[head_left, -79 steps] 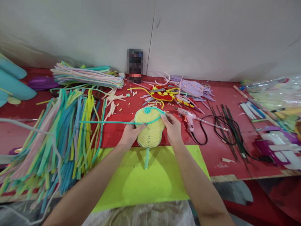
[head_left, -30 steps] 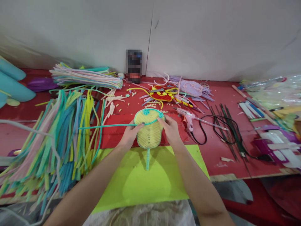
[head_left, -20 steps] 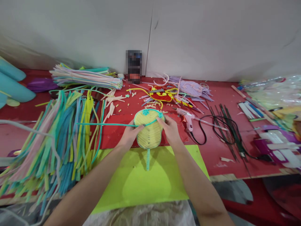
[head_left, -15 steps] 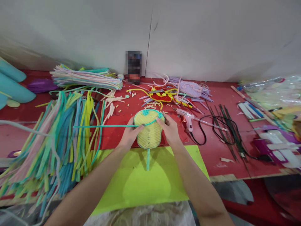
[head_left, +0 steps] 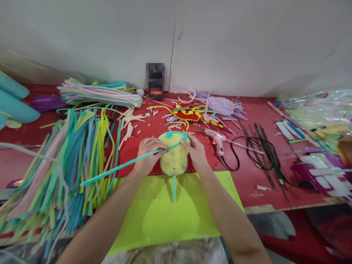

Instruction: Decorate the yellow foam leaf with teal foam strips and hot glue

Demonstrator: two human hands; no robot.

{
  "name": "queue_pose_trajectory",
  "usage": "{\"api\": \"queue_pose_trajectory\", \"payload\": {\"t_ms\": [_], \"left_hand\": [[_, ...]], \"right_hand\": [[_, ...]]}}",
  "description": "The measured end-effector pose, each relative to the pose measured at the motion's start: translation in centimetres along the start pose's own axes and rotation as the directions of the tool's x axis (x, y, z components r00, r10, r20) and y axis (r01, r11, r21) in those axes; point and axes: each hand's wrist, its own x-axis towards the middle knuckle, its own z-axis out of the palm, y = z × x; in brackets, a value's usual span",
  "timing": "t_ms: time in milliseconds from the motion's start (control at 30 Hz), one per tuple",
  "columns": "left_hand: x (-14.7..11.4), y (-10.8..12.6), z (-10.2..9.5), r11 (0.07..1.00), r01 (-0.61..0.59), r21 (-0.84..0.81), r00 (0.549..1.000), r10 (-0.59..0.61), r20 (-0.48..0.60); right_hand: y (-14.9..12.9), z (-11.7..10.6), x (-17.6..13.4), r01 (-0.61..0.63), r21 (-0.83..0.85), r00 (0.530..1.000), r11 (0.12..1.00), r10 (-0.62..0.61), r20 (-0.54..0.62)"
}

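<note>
A yellow pipe-cleaner fan [head_left: 173, 161] with a teal rim, a teal stem and small teal curled clusters near its top is between my hands. My left hand [head_left: 147, 152] pinches a long teal pipe cleaner [head_left: 118, 168] at the fan's left side. From there its free end slants down and left over the bundle, while the other part runs across the fan's face to the upper right. My right hand [head_left: 197, 152] grips the fan's upper right edge, thumb on the front near the teal cluster there; the fingers behind are hidden.
Loose pipe cleaners [head_left: 63, 157] heap on the left, with a bundle [head_left: 101, 94] behind. A pink glue gun [head_left: 218, 141] with a black cord lies right of my hands. A lime-green sheet [head_left: 170, 220] covers the table's front. A pixelated upright object [head_left: 155, 80] leans by the wall.
My left hand has lifted off the fan's left edge and closed on the teal pipe cleaner. The strip's free end has swung down from level. My right hand keeps its hold.
</note>
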Motion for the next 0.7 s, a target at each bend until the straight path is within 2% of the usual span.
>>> {"api": "queue_pose_trajectory", "payload": {"t_ms": [167, 333, 467, 700], "left_hand": [[0.3, -0.6, -0.4, 0.994, -0.109, 0.028, 0.983, 0.103, 0.153], [0.0, -1.1, 0.0, 0.991, -0.137, 0.006, 0.973, 0.133, 0.187], [-0.2, -1.0, 0.1, 0.992, -0.128, -0.008, 0.971, 0.127, 0.202], [0.1, -0.5, -0.1, 0.974, -0.201, -0.104, 0.936, 0.222, 0.271]], "right_hand": [[0.0, -0.5, 0.2, -0.029, -0.002, 0.999, 1.0, 0.029, 0.026], [0.2, -0.9, 0.3, -0.054, -0.056, 0.994, 0.997, 0.058, 0.09], [0.1, -1.1, 0.3, -0.041, -0.089, 0.997, 0.995, 0.046, 0.054], [-0.4, -1.1, 0.3, -0.011, -0.184, 0.999, 0.983, 0.004, -0.034]]}}
